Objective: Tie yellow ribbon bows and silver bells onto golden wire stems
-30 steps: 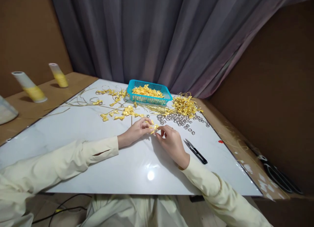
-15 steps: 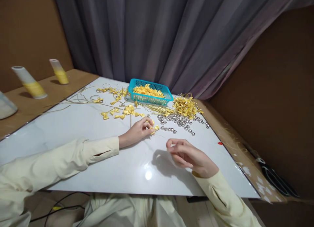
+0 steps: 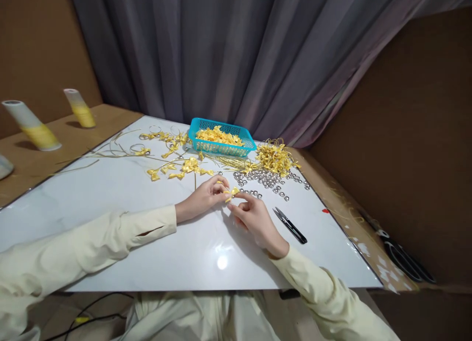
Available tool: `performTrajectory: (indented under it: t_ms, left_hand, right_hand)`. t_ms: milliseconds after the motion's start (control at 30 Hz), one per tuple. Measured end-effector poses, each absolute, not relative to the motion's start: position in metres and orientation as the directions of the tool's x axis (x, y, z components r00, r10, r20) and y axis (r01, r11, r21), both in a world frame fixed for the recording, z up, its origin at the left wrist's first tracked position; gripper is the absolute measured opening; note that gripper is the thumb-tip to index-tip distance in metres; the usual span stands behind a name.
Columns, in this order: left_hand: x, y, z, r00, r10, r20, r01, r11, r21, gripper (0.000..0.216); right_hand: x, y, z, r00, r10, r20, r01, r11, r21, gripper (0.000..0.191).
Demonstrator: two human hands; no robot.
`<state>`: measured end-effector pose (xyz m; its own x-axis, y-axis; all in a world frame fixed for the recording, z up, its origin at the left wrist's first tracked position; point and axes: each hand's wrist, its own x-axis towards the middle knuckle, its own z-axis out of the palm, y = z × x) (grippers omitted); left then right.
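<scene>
My left hand (image 3: pixel 211 191) is closed in a pinch on a small yellow ribbon bow (image 3: pixel 234 190), just above the white tabletop. From the right, my right hand (image 3: pixel 254 216) meets it, its forefinger and thumb closed at the bow's edge. The fingertips partly hide the bow. Several silver ring-like pieces (image 3: pixel 257 178) lie beyond my hands. More yellow bows (image 3: pixel 191 165) on gold cords are spread to the left. Black thread snips (image 3: pixel 291 226) lie to the right of my right hand.
A turquoise basket (image 3: pixel 223 148) full of yellow bows stands at the back. Beside it is a heap of yellow bows with gold cords (image 3: pixel 277 158). Two thread spools (image 3: pixel 33 127) stand at the left. Black-handled scissors (image 3: pixel 403 257) lie at the right edge.
My right hand has moved left and forward to the bow, uncovering the thread snips. The thin thread seen between the hands before no longer shows. My left hand keeps its hold.
</scene>
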<state>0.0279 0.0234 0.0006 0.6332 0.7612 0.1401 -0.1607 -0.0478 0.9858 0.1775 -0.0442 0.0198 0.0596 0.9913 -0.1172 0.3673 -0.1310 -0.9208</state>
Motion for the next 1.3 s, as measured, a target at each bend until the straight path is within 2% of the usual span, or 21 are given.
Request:
performTrajectory:
  t_ms: [100,200,267,367,500,833,967,1100,1167,1300]
  left_hand:
    - [0.028,0.023,0.002,0.616,0.778,0.125,-0.162,-0.030,0.986,0.022]
    - [0.028,0.023,0.002,0.607,0.787,0.115,-0.181,-0.004,0.983,0.023]
    - [0.028,0.024,0.000,0.601,0.792,0.106,-0.195,0.017,0.981,0.024]
    - [0.028,0.026,-0.001,0.600,0.797,0.063,-0.219,0.088,0.972,0.026]
    - [0.028,0.027,0.001,0.595,0.804,-0.004,-0.243,0.184,0.953,0.030]
    - [0.029,0.028,0.002,0.594,0.804,-0.038,-0.253,0.231,0.939,0.027]
    - [0.028,0.029,0.003,0.582,0.810,-0.073,-0.291,0.291,0.911,0.025]
    - [0.029,0.033,0.001,0.595,0.800,-0.075,-0.354,0.345,0.869,0.025]
    - [0.029,0.033,0.000,0.594,0.802,-0.068,-0.374,0.349,0.859,0.025]
    - [0.030,0.032,0.001,0.609,0.791,-0.058,-0.369,0.348,0.862,0.024]
  right_hand:
    - [0.180,-0.042,0.019,0.035,0.976,-0.216,0.232,-0.218,-0.948,0.035]
    - [0.185,-0.039,0.022,-0.085,0.943,-0.320,0.080,-0.314,-0.946,0.040]
    - [0.187,-0.037,0.023,-0.167,0.924,-0.343,0.001,-0.348,-0.937,0.040]
    - [0.188,-0.034,0.022,-0.172,0.930,-0.324,-0.067,-0.339,-0.938,0.043]
    - [0.186,-0.032,0.018,-0.135,0.946,-0.293,-0.080,-0.306,-0.949,0.045]
    - [0.187,-0.034,0.023,-0.299,0.908,-0.295,-0.098,-0.336,-0.937,0.020]
    - [0.190,-0.037,0.024,-0.185,0.949,-0.254,-0.070,-0.271,-0.960,0.017]
    - [0.186,-0.037,0.023,0.022,0.983,-0.183,0.042,-0.184,-0.982,0.026]
    - [0.182,-0.036,0.021,0.036,0.981,-0.190,0.040,-0.191,-0.981,0.031]
    - [0.176,-0.032,0.017,-0.028,0.972,-0.233,-0.046,-0.234,-0.971,0.028]
